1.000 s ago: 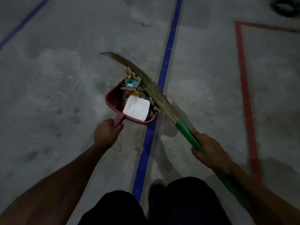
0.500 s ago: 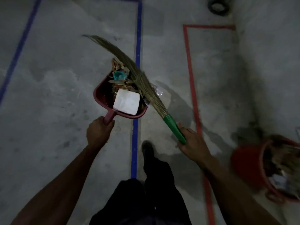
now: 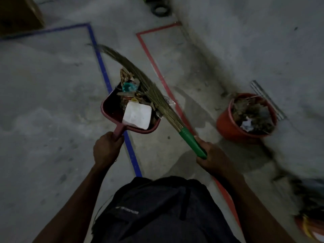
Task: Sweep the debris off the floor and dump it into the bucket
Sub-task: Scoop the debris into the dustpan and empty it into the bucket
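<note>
Loaded dustpan point(image 3: 130, 111) nears the bucket point(image 3: 245, 118) as the carry swings toward the wall.

The debris point(image 3: 135, 102), a white slab among scraps, rides in the pan above the blue floor line point(image 3: 103, 71); the left hand point(image 3: 107, 149) grips the pan's handle, the right hand point(image 3: 213, 157) clasps the broom point(image 3: 157, 100), its bristles laid across the load. A second ago no bucket showed; now it stands in full view right of the red floor line point(image 3: 157, 72), at the wall's foot, already heaped. Bare floor lies between pan and bucket; the wall hems the far side, so the tip likely comes from this side.
</note>
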Demonstrator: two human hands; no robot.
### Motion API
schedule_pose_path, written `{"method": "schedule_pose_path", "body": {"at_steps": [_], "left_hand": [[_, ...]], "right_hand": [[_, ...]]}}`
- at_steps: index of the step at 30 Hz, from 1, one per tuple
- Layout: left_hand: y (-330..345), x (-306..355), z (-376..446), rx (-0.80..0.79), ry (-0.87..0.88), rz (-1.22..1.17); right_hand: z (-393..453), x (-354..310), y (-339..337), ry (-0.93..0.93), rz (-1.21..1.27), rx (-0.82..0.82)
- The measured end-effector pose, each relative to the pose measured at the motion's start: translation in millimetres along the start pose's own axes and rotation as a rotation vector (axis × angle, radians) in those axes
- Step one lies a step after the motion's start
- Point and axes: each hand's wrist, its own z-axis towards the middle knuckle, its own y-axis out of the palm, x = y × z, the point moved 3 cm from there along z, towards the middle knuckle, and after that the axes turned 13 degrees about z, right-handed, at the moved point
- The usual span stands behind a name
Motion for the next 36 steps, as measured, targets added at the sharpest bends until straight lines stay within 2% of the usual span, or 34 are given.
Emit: {"method": "schedule_pose_path", "body": {"at_steps": [7, 13, 17, 20, 28, 36], "left_hand": [[47, 90, -54, -0.05, 0.096, 0.031], [112, 204, -116, -0.073, 0.146, 0.057], [148, 274, -152, -0.117, 0.191, 0.036], [168, 323, -164, -0.148, 0.208, 0.078], [233, 440, -147, -0.264, 0.292, 0.204], [307, 549, -87, -0.338, 0.382, 0.321]], "right_hand": [[-66, 88, -57, 0.081, 0.072, 0.063], [-112, 180, -148, 0.115, 0.036, 0.151], [-137, 237, -204, 0.209, 0.011, 0.124], [-151, 268, -238, 0.246, 0.099, 0.147], [-142, 348, -302, 0.391, 0.09, 0.175], [-76, 431, -355, 0.534, 0.073, 0.116]]}}
